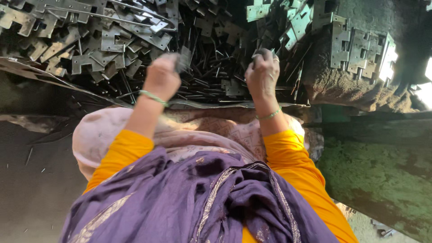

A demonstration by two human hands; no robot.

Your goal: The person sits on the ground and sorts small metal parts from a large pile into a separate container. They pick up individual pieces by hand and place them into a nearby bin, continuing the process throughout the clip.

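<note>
Head view: the person looks down over a purple scarf and orange sleeves at two raised hands. The left hand is curled into a loose fist, its fingers closed on a small flat piece of grey metal that sticks out on the hand's right side toward the far pile; motion blur hides its exact shape and the line of its long axis. The right hand is also closed, knuckles up, with something dark pinched at the fingertips; what it is cannot be told, though it looks like one of the thin pins.

Both hands hover just above a heap of loose metal: dark slim pins lie directly beyond and below the fingers, mostly running near to far, while notched hinge plates spread to the far left. A neater stack of hinge plates sits on a rough block at far right, well apart from either hand. The two hands are about equally near the pins; the left hand is nearer the loose plates. Green bangles circle each wrist.
</note>
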